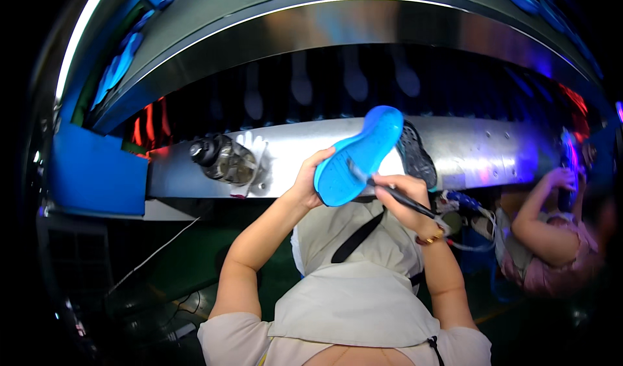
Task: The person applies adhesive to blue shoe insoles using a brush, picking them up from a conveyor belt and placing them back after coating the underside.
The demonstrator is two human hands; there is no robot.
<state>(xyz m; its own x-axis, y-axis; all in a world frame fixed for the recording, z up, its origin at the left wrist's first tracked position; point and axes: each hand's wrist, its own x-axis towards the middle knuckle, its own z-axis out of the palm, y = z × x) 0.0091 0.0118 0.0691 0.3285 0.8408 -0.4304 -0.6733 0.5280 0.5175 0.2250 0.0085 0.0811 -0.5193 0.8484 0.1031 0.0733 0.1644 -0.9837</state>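
Observation:
A bright blue shoe sole (pixel 373 139) is tilted above the metal bench, gripped at its lower left edge by my left hand (pixel 311 178). My right hand (pixel 402 200) is closed around a black-handled brush (pixel 402 199). The brush's greyish tip rests on or just over the sole's surface; contact is too blurred to tell. Behind the blue sole, a dark shoe sole (pixel 418 158) with a patterned face lies on the bench, partly hidden by it.
A dark-capped bottle (pixel 220 158) and a white glove (pixel 254 148) sit left on the metal bench (pixel 292 142). Beyond it, a conveyor (pixel 324 22) carries blue pieces. A co-worker (pixel 551 236) sits at right. A thin cable (pixel 490 230) hangs beside my right wrist.

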